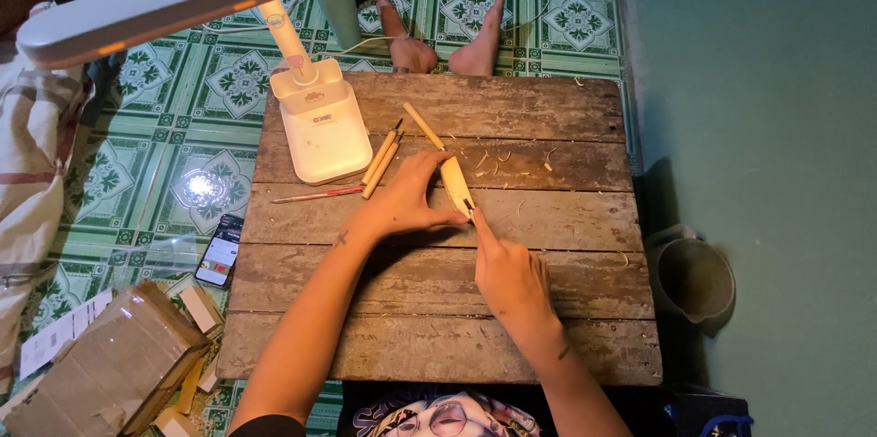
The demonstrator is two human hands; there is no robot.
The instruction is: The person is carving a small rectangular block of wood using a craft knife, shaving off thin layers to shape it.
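Wood blank (456,183), light and stiff, lies just right of the lamp base (322,126); left hand (402,204) fingers pin its edge, right hand (510,277) fingers grip a carving tool (472,211).

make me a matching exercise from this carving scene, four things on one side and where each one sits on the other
Things:
1. wooden piece
2. white lamp base
3. phone
4. grey bucket

Places:
a. on the tiled floor, left of the table
b. under the left hand, at the right hand fingertips
c. on the floor, right of the table
d. table's far-left corner

Pairs: 1-b, 2-d, 3-a, 4-c
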